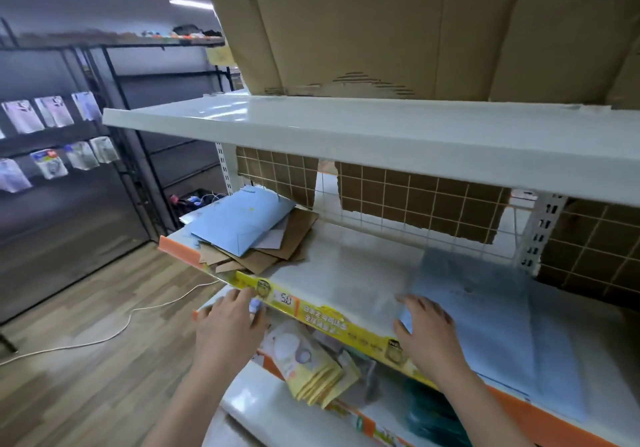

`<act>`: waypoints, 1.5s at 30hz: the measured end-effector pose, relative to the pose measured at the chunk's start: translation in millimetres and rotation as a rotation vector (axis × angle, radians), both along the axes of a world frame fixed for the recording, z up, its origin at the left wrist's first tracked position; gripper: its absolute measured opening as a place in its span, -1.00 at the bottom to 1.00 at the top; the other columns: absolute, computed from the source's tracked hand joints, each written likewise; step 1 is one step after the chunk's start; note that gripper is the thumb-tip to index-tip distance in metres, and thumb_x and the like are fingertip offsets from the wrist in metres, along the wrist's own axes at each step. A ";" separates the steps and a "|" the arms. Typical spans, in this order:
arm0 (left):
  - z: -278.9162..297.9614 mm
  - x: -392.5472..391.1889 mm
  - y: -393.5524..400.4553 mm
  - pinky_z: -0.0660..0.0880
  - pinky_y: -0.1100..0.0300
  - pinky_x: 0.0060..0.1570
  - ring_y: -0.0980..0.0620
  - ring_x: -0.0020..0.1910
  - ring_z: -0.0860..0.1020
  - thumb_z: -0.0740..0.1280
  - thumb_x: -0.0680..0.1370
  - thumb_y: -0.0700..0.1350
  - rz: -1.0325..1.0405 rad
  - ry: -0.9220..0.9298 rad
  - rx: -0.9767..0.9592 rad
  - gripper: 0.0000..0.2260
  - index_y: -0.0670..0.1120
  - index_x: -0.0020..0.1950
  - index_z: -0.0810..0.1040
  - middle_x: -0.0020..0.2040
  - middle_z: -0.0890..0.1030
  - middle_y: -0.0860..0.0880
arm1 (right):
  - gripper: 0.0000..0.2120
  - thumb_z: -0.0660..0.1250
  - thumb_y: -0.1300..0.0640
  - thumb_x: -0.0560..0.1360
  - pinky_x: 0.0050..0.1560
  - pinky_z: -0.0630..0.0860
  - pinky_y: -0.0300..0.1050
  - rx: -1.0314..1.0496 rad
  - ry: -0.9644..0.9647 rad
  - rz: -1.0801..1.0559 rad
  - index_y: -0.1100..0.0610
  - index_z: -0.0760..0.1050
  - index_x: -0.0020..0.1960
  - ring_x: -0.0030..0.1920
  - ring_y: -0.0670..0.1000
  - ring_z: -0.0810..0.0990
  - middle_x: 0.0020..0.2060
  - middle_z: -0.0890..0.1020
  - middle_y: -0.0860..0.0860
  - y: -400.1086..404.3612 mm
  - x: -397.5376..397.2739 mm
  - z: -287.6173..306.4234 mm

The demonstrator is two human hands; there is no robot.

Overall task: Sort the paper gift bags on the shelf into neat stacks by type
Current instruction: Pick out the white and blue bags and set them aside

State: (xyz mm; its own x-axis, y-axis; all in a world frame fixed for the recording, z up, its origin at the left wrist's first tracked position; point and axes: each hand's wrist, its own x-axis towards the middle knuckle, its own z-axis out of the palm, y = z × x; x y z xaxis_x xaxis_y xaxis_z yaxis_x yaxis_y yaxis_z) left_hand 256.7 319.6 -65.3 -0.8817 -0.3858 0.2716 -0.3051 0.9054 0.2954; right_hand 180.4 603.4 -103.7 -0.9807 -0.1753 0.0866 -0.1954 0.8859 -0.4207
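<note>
Right hand (427, 330) on blue bags (485, 325); left hand (228, 325) apart.

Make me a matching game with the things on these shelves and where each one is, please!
Things:
1. light blue bags
2. brown bags
3. yellow packets
4. cardboard boxes

Places:
A. on the shelf below the hands
B. on the top shelf
C. on top of the messy pile at the left
D. under the blue ones in that pile

Pairs: 1-C, 2-D, 3-A, 4-B
</note>
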 end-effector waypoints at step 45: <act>-30.6 -278.2 -300.5 0.29 -0.02 0.10 -0.14 0.16 0.51 0.31 0.33 0.43 -0.002 -0.318 0.021 -0.22 -0.18 0.22 0.34 0.18 0.51 -0.12 | -0.58 0.15 -0.04 0.59 0.40 0.20 -0.10 0.085 -0.075 -0.255 -0.02 0.30 0.43 0.42 -0.02 0.28 0.40 0.34 -0.09 -325.0 -124.8 -11.9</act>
State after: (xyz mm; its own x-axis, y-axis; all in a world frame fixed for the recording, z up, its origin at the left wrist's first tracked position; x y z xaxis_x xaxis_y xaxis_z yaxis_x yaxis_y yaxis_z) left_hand -21.5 19.1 -95.9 -0.9220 -0.3862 -0.0260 -0.3831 0.9008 0.2046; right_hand 55.7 278.4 -115.6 -0.9972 0.0747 0.0077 0.0673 0.9350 -0.3481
